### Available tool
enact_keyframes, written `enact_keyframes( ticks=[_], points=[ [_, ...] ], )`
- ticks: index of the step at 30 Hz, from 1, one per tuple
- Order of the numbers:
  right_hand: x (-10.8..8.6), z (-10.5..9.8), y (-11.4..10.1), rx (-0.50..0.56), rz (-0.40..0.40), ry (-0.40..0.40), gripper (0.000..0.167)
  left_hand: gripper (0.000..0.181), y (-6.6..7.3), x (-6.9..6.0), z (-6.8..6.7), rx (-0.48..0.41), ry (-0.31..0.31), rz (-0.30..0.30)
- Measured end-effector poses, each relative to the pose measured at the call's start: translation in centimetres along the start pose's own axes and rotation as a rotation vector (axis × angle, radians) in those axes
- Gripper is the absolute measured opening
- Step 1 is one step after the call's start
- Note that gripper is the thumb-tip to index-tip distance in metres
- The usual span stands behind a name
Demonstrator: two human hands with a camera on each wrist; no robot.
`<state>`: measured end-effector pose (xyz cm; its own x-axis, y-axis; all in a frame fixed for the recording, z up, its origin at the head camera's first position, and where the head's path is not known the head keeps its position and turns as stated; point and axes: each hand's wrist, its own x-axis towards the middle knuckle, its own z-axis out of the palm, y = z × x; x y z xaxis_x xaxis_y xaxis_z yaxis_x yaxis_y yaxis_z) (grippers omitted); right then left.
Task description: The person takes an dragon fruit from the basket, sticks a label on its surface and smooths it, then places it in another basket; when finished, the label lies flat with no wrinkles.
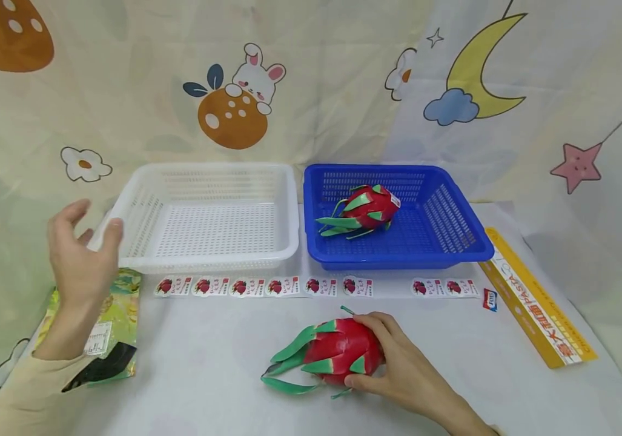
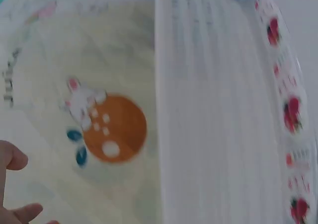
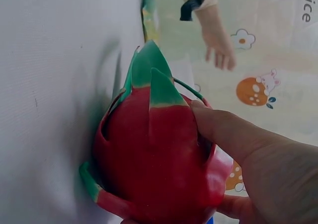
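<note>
A red dragon fruit [image 1: 340, 351] with green leaf tips lies on the white table, and my right hand [image 1: 406, 369] grips its right end, thumb on the near side and fingers over the far side. The right wrist view shows the same fruit [image 3: 154, 154] up close, held by the right hand [image 3: 263, 169]. My left hand [image 1: 82, 260] hangs in the air by the left side of the white basket [image 1: 289, 242], fingers spread and holding nothing. In the blue basket [image 1: 398, 257] lies another dragon fruit [image 1: 365, 209] with a small label on its right end.
Dragon fruit stickers [image 1: 246, 287] lie in a row before the baskets, with a gap in the row. A green and yellow packet [image 1: 120, 315] is under the left forearm. At the right are a long yellow box [image 1: 539, 303] and a small red and blue piece [image 1: 490, 300].
</note>
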<state>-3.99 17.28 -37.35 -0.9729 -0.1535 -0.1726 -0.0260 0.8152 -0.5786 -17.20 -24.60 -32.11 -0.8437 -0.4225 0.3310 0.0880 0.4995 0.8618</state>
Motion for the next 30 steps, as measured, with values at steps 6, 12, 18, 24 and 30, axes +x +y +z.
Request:
enact_keyframes(
  ticks=[6, 12, 18, 24, 30],
  points=[
    [-0.1, 0.0, 0.1, -0.005, 0.012, -0.004, 0.086, 0.049, 6.1, -7.0, 5.3, 0.031, -0.582, 0.434],
    [0.0, 0.0, 0.2, -0.017, -0.017, 0.011, 0.087, 0.073, 8.1, -12.5, 10.7, 0.195, -1.153, 0.459],
    [-0.1, 0.2, 0.1, -0.013, -0.014, 0.000, 0.086, 0.078, 6.9, -14.4, 14.2, 0.173, -1.377, 0.380],
    [-0.1, 0.1, 0.2, -0.021, -0.028, -0.011, 0.087, 0.066, 5.9, -14.8, 15.1, 0.072, -1.452, 0.291],
    [0.4, -1.6, 0.7, 0.033, -0.057, -0.089, 0.089, 0.064, 5.8, -14.7, 15.3, 0.044, -1.450, 0.266]
  ],
)
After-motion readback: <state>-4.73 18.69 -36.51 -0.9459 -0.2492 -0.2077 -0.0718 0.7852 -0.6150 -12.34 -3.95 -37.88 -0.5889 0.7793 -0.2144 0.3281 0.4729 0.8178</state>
